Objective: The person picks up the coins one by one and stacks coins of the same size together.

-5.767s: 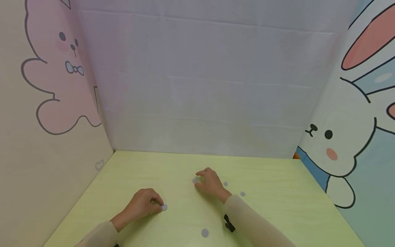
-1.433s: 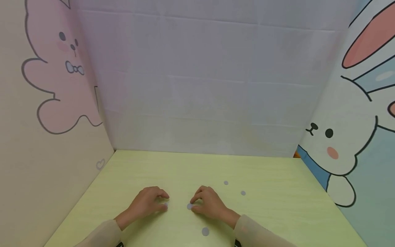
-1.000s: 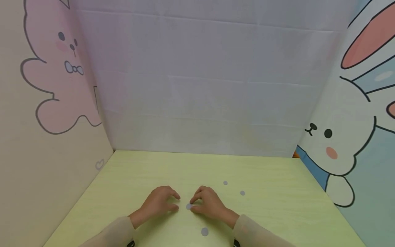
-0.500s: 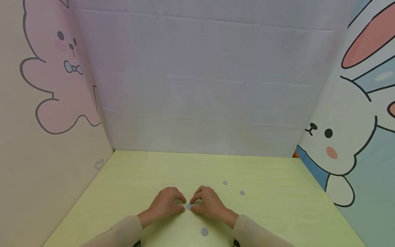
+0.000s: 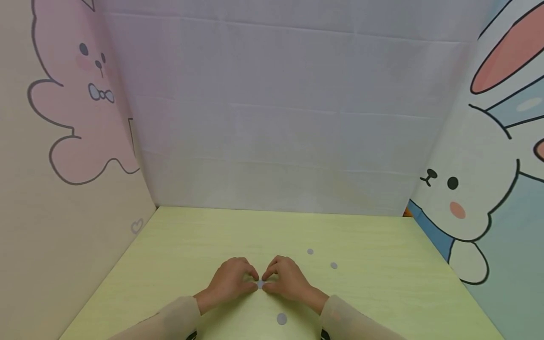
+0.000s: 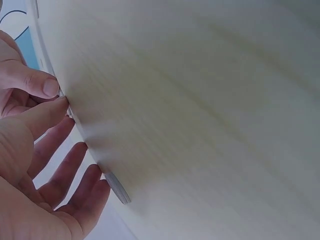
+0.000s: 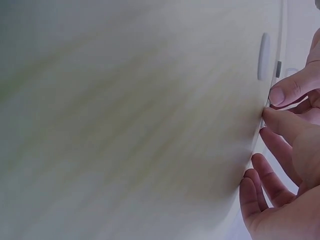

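The left hand (image 5: 231, 278) and right hand (image 5: 290, 279) are bent nearly fingertip to fingertip, thumbs slightly parted from forefingers. Between them a small grey disc (image 5: 260, 284) is set on the yellow table (image 5: 204, 231), its edge held by the right; whether it is gripped by the left cannot be told. Another disc (image 6: 118, 188) is seen beside the left hand's outer fingers. One nearer disc (image 5: 282, 319) and two farther discs (image 5: 310, 251) are left apart.
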`<action>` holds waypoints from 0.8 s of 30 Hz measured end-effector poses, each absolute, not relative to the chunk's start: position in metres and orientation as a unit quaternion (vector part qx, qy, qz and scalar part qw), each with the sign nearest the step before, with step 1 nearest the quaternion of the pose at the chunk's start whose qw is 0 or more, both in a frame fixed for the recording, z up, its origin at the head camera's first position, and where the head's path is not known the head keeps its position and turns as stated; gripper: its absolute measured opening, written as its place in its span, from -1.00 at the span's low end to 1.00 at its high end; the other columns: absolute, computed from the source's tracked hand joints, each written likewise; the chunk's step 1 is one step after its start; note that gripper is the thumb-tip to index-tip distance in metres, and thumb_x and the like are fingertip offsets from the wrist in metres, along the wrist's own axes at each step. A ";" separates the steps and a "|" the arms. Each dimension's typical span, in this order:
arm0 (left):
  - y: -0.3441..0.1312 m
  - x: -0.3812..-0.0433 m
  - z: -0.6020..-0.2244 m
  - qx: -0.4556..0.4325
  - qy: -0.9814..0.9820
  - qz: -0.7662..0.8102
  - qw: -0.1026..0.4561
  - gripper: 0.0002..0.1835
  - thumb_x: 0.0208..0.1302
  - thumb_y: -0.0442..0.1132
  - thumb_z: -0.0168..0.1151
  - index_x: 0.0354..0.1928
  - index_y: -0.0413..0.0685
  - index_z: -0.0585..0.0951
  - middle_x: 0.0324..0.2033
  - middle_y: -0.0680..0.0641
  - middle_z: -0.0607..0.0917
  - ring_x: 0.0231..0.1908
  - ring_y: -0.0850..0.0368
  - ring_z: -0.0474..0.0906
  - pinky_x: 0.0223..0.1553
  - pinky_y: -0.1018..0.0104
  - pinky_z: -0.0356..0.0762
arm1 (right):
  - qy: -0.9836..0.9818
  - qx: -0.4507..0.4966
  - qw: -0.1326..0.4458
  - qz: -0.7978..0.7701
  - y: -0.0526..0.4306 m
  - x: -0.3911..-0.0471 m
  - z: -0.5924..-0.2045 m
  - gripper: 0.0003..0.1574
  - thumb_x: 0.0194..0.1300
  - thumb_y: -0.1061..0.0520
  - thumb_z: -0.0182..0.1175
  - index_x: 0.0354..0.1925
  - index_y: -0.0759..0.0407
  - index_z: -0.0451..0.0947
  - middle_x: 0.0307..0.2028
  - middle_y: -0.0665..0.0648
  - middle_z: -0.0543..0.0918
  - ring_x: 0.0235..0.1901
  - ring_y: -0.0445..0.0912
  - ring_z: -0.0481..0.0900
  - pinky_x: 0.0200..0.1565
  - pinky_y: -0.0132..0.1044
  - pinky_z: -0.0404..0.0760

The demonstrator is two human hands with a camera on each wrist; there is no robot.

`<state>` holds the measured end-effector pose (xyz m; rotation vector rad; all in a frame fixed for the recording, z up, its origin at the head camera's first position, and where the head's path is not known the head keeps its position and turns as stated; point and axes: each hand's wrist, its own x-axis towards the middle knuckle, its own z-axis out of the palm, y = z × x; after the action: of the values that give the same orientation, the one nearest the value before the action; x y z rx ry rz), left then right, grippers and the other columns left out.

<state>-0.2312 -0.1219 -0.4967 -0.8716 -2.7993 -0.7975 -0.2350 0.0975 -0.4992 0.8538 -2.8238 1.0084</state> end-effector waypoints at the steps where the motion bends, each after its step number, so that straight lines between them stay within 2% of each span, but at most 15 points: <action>1: -0.122 -0.231 -0.497 -0.286 -0.921 -0.260 0.055 -0.86 0.09 -0.15 0.69 -0.31 0.14 0.87 -0.30 0.18 0.76 -0.23 0.13 0.64 -0.20 0.19 0.62 | -0.906 0.274 0.012 0.324 0.097 -0.235 -0.499 -0.88 0.14 0.16 0.60 -0.29 0.05 0.88 -0.21 -0.07 0.71 -0.16 -0.20 0.58 -0.04 -0.23 0.58; 7: -0.121 -0.232 -0.500 -0.279 -0.924 -0.254 0.067 -0.88 0.11 -0.13 0.68 -0.33 0.18 0.86 -0.31 0.19 0.75 -0.25 0.15 0.62 -0.24 0.21 0.59 | -0.906 0.274 0.007 0.322 0.098 -0.235 -0.499 -0.89 0.14 0.15 0.60 -0.29 0.04 0.88 -0.21 -0.09 0.71 -0.16 -0.21 0.58 -0.02 -0.21 0.58; 15: -0.119 -0.232 -0.499 -0.276 -0.927 -0.246 0.068 -0.90 0.13 -0.12 0.66 -0.33 0.20 0.86 -0.32 0.21 0.74 -0.26 0.20 0.60 -0.22 0.23 0.57 | -0.902 0.294 -0.021 0.316 0.110 -0.237 -0.497 -0.77 0.16 0.15 0.57 -0.15 0.07 0.87 -0.16 -0.09 0.74 -0.10 -0.20 0.63 0.06 -0.19 0.60; 24: -0.119 -0.227 -0.495 -0.263 -0.930 -0.250 0.059 -0.90 0.13 -0.12 0.65 -0.34 0.20 0.86 -0.30 0.21 0.74 -0.23 0.18 0.61 -0.18 0.19 0.59 | -0.892 0.303 -0.060 0.330 0.139 -0.218 -0.492 -0.71 0.25 0.07 0.53 -0.04 0.05 0.84 -0.11 -0.13 0.76 -0.05 -0.20 0.66 0.06 -0.24 0.62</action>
<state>-0.2268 -0.1194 -0.4947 -0.7964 -2.8157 -0.7581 -0.2179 0.1391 -0.4918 0.9889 -2.9149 1.0784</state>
